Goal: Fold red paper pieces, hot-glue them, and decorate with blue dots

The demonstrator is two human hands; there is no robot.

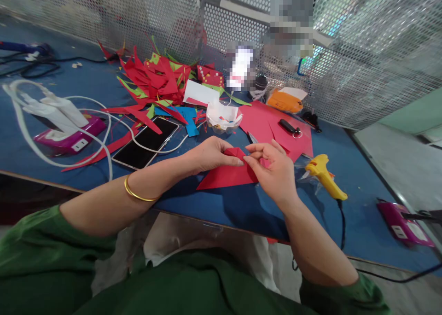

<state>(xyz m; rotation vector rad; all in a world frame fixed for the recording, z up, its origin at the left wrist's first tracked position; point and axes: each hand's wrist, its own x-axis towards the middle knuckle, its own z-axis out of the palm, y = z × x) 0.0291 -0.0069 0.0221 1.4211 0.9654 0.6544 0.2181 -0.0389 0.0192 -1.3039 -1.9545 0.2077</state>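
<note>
Left hand [214, 154] and right hand [276, 170] are pinching folded red paper [224, 177] between thumbs and fingers
It is sitting over the blue table [207, 202], near the front edge; the sheet is looking light and easily creased, so holding gently along the fold is probably serving best

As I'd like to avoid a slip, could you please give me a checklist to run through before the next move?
1. Left hand gripping the red paper: ok, thumb and fingers pinch it.
2. Right hand gripping it firmly: cannot tell; its fingertips are at the paper's edge.
3. Yellow glue gun apart from both hands: ok, lying to the right.
4. Glue gun's heat: cannot tell.
5. White cable off the dark-screened phone: not ok, it crosses it.
</note>
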